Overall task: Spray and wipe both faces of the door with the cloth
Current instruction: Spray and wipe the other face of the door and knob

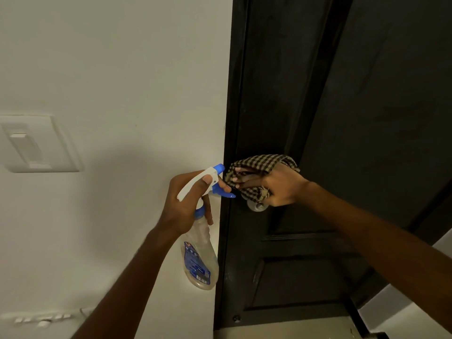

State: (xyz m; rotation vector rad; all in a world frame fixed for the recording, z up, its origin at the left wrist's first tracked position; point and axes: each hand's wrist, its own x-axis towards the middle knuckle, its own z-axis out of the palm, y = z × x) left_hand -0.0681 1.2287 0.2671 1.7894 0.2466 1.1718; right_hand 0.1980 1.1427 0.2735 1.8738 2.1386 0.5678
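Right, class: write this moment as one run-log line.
left hand: grips spray bottle | right hand: holds checked cloth at door knob | nozzle: toward cloth

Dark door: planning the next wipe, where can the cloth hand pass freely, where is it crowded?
Free: the upper face of the dark panelled door above the brown checked cloth, and the lower panels below the round metal knob. Crowded: beside the knob, where the right hand gripping the cloth nears the clear blue-triggered spray bottle in the left hand.
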